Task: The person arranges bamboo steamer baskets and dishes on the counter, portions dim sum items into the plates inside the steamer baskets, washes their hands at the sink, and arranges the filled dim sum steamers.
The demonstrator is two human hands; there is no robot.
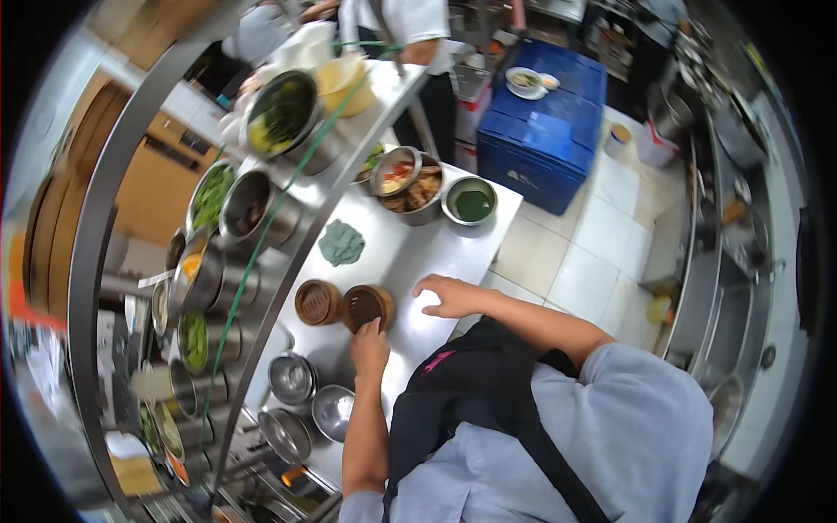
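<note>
On the steel table (410,253), a round brown container (384,307) with a dark inside stands by my left hand (370,350). The fingers of that hand are pinched together at its near rim; their tips are partly hidden. A second round brown container (316,302), with a patterned top, sits just left of it. My right hand (449,296) hovers over the table's right edge, fingers bent and apart, with a bright white patch showing between thumb and fingers. Beyond the containers lies a crumpled green cloth (341,242).
Metal bowls (293,378) stand near my left forearm. At the table's far end are a pot of brown food (418,196) and a bowl of green liquid (470,201). A shelf post (288,288) and food pots rise at left. A blue chest (540,131) and people stand beyond.
</note>
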